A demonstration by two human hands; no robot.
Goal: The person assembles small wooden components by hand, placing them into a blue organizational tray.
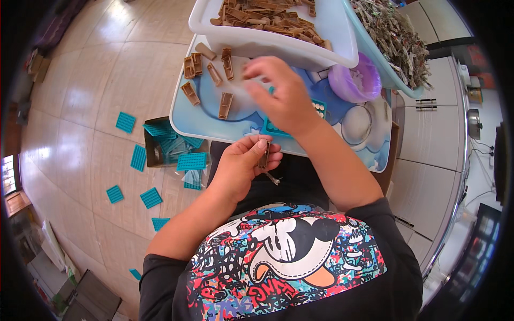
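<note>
- The left hand [249,160] is at the near edge of the table [209,124], on the side of the body, and its fingers are closed on one brown part [265,155].
- The right hand [281,93] is above the table, blurred, with fingers bent and partly spread; whether it grips something, one cannot tell.
- Between the nearest loose brown part [225,105] and the table's near edge there is a strip of bare blue surface, which gives some room.
- On the far side, the white bin [273,44] limits the space; on the right, the purple bowl [342,88] stands near it.
- Below the right hand is one turquoise tray [277,130] with white round pieces, partly hidden, close to the near edge.
- Loose brown parts on the table: seven can be counted; in the bin, too many for counting.
- Turquoise plates [151,198] lying separately on the floor: six; several more are in and on one box [155,156].
</note>
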